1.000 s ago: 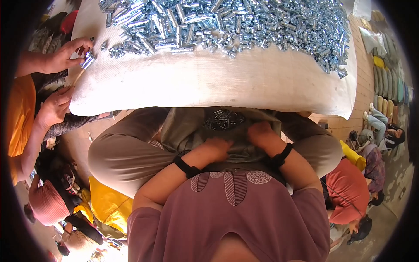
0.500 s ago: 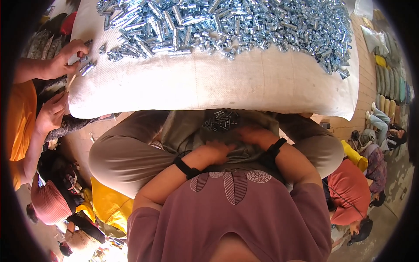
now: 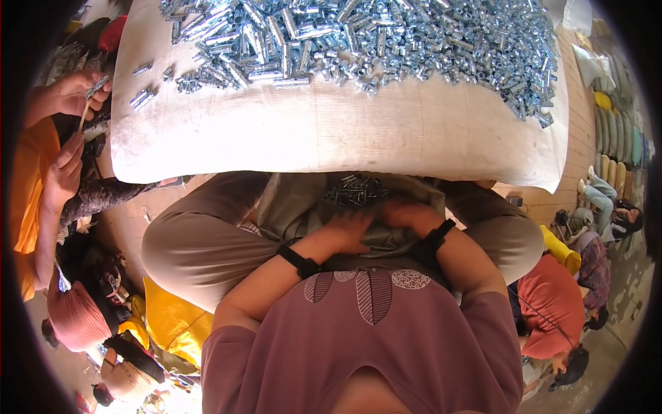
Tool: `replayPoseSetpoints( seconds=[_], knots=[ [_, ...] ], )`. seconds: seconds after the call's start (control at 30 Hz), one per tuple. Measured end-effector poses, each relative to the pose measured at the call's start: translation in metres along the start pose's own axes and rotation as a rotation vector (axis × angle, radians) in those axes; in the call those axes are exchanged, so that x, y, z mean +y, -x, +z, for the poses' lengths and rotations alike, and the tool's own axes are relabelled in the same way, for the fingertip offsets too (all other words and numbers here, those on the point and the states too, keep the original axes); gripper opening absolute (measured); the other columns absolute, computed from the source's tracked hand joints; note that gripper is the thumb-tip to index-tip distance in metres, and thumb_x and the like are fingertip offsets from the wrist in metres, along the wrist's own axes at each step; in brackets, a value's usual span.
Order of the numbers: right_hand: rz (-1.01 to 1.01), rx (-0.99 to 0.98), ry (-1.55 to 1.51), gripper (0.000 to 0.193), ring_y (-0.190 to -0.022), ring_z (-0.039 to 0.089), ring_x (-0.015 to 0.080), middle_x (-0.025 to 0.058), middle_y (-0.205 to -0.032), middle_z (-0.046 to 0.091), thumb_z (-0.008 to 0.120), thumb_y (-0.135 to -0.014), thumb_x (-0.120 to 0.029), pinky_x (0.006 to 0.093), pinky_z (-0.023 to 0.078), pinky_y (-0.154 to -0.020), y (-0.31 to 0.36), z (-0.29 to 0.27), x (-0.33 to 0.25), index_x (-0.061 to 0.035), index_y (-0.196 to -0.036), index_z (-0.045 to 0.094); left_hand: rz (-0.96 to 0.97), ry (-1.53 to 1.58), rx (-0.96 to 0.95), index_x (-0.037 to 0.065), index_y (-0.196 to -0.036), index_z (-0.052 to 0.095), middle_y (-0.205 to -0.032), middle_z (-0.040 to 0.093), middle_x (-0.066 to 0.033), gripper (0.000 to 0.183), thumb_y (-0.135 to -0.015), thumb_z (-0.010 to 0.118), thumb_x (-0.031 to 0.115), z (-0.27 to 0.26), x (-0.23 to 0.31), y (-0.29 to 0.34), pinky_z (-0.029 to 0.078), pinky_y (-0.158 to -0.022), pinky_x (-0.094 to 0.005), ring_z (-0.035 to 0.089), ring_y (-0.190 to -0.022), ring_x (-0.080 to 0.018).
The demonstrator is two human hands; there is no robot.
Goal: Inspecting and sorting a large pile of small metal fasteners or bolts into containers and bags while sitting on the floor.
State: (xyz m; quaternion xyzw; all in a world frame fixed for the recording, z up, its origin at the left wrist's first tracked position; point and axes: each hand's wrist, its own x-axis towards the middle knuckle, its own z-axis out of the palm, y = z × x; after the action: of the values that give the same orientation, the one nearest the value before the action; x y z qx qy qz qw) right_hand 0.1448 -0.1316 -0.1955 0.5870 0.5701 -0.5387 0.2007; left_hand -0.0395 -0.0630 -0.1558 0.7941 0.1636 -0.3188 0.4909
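Note:
Both hands are in the shade of my lap, over a dark green-grey cloth (image 3: 296, 214). My left hand (image 3: 352, 232) lies on the cloth with its fingers stretched out and a little apart; I see nothing in it. Just to the right, my right hand (image 3: 401, 212) reaches in beside a small heap of thin dark metal pieces (image 3: 355, 191). Its fingers are hidden in shadow, so what they hold, if anything, does not show. Beyond my knees, a large pile of short shiny metal tubes (image 3: 386, 45) covers the far part of a white woven sheet (image 3: 276, 134).
At the left, a co-worker's hands (image 3: 72, 96) hold a metal tube and a thin stick. A few loose tubes (image 3: 143, 98) lie near that corner. The raised sheet's front edge hangs above my crossed legs. Other people (image 3: 552, 300) sit behind on both sides; stacked sacks (image 3: 610, 124) stand far right.
My left hand has moved slightly up and right, its fingers more stretched. The co-worker has drawn a tube away from the sheet's edge; a loose tube lies there now.

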Motion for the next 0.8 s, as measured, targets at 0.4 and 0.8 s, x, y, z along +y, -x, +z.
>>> replayPoseSetpoints(
  seconds=[0.4,0.8],
  knots=[
    [0.349,0.476,-0.036,0.040,-0.108,0.056,0.0360,0.0206,-0.122,0.054,0.046,-0.086,-0.025,0.0463,0.047,-0.087,-0.017,-0.020,0.003,-0.0049,-0.120,0.052,-0.016,0.013,-0.283,0.017,-0.144,0.023,-0.145,0.029,-0.0154,0.073,-0.082,0.057,0.038,-0.004,0.002,-0.001,0.024,-0.107,-0.0494,0.028,-0.133,-0.0355],
    [0.238,0.764,0.166,0.035,-0.100,0.059,0.0355,0.0200,-0.115,0.057,0.053,-0.082,-0.016,0.0439,0.050,-0.082,-0.022,0.000,0.018,-0.0037,-0.115,0.055,0.059,0.200,-0.114,0.022,-0.138,0.035,-0.121,0.054,-0.0206,0.057,-0.084,0.052,0.028,-0.007,0.005,-0.003,0.042,-0.092,-0.0438,0.054,-0.109,-0.0355]
  ],
)
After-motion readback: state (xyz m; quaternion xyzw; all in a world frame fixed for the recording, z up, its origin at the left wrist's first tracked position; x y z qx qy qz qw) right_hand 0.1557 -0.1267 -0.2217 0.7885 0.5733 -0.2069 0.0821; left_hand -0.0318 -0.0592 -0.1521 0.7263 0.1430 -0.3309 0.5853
